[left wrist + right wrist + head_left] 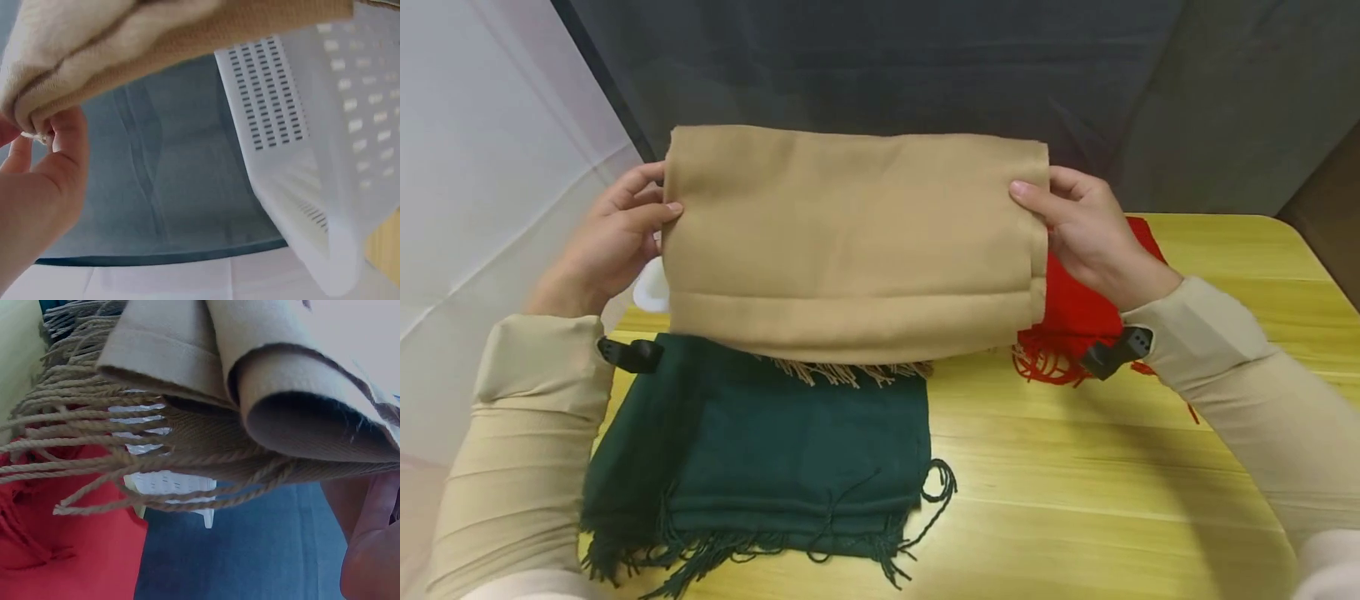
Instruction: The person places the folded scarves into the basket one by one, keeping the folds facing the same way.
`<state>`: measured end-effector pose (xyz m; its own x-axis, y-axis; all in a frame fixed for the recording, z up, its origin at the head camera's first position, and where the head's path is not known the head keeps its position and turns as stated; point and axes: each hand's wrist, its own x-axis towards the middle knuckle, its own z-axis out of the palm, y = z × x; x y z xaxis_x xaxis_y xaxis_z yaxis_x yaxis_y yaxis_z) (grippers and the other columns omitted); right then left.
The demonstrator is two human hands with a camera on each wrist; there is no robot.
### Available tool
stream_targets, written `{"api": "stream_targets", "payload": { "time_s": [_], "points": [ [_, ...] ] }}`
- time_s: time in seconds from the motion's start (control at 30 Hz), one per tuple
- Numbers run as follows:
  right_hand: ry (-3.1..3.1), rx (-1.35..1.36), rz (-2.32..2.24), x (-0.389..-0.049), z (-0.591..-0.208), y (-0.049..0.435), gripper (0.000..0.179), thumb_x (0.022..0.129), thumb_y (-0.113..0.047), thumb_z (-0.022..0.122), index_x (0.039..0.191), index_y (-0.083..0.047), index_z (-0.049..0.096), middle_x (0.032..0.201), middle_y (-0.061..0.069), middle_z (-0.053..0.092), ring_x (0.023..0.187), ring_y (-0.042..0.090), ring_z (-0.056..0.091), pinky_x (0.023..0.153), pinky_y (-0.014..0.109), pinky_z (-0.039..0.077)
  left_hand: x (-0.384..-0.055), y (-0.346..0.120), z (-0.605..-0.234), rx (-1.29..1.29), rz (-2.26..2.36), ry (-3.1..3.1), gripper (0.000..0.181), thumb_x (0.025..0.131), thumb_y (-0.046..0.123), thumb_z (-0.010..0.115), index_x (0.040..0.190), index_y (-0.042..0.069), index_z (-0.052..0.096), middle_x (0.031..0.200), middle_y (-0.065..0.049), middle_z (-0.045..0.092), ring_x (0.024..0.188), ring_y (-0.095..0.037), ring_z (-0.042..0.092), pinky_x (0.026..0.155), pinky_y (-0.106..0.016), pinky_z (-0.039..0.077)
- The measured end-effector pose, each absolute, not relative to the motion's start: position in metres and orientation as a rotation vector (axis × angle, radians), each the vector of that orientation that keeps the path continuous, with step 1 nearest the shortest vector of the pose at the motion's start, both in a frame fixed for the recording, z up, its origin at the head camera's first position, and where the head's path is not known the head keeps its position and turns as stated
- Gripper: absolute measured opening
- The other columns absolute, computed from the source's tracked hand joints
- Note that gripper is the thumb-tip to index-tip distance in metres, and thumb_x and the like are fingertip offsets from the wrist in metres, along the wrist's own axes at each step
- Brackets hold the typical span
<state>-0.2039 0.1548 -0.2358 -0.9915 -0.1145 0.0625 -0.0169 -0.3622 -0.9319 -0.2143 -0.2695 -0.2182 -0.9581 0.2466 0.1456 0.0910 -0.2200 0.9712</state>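
Observation:
A folded tan scarf [850, 225] with twisted fringe is held up in the air between both hands. My left hand [621, 229] pinches its left edge, thumb in front and fingers behind. On the opposite edge, my right hand [1093, 229] grips the cloth the same way. In the right wrist view the scarf's layers [300, 394] curl over at the side, and its fringe [81, 444] hangs loose. Below it a folded dark green scarf [797, 450] lies on the table, its fringe toward me. Behind my right hand is a red scarf [1075, 292], partly hidden.
A white perforated plastic basket [269, 94] stands beyond the tan scarf, mostly hidden in the head view. The yellow wood-grain table [1037, 500] runs to a rounded far right corner. A dark grey curtain [887, 67] hangs behind it, and a white sheet [490, 167] is at left.

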Motion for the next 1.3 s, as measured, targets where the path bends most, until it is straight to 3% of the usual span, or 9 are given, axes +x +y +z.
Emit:
{"api": "stream_targets", "payload": {
  "time_s": [0.4, 0.6, 1.0, 1.3],
  "points": [
    [1.732, -0.167, -2.527, -0.214, -0.230, 0.142, 0.037, 0.073, -0.009, 0.072, 0.107, -0.001, 0.060, 0.095, 0.011, 0.059, 0.077, 0.021, 0.060, 0.068, 0.030, 0.051, -0.230, -0.279, -0.195, 0.219, 2.303, 2.017, 0.029, 0.083, -0.001, 0.058, 0.109, 0.011, 0.058, 0.091, -0.005, 0.057, 0.078, -0.015, 0.056, 0.059, -0.026, 0.047],
    [1.718, -0.138, -2.533, -0.221, -0.226, 0.138, 0.041, 0.071, -0.010, 0.073, 0.109, -0.001, 0.060, 0.096, 0.011, 0.059, 0.079, 0.021, 0.060, 0.070, 0.030, 0.050, -0.238, -0.279, -0.185, 0.169, 2.304, 2.047, 0.030, 0.083, -0.002, 0.056, 0.111, 0.011, 0.056, 0.093, -0.005, 0.059, 0.078, -0.014, 0.056, 0.058, -0.025, 0.047],
    [1.747, -0.090, -2.545, -0.244, -0.226, 0.115, 0.032, 0.077, -0.006, 0.067, 0.108, 0.000, 0.059, 0.090, 0.009, 0.061, 0.074, 0.019, 0.060, 0.067, 0.028, 0.051, -0.256, -0.289, -0.181, -0.083, 2.302, 2.106, 0.033, 0.083, 0.002, 0.058, 0.113, 0.014, 0.056, 0.105, 0.002, 0.054, 0.079, -0.009, 0.054, 0.057, -0.022, 0.045],
    [1.769, -0.018, -2.499, -0.261, -0.232, 0.100, 0.032, 0.079, -0.006, 0.065, 0.110, 0.000, 0.059, 0.089, 0.008, 0.062, 0.073, 0.018, 0.062, 0.065, 0.028, 0.051, -0.270, -0.292, -0.186, -0.191, 2.368, 2.105, 0.026, 0.084, -0.003, 0.054, 0.103, 0.013, 0.060, 0.099, 0.000, 0.051, 0.072, -0.009, 0.056, 0.054, -0.020, 0.046]
  ]
}}
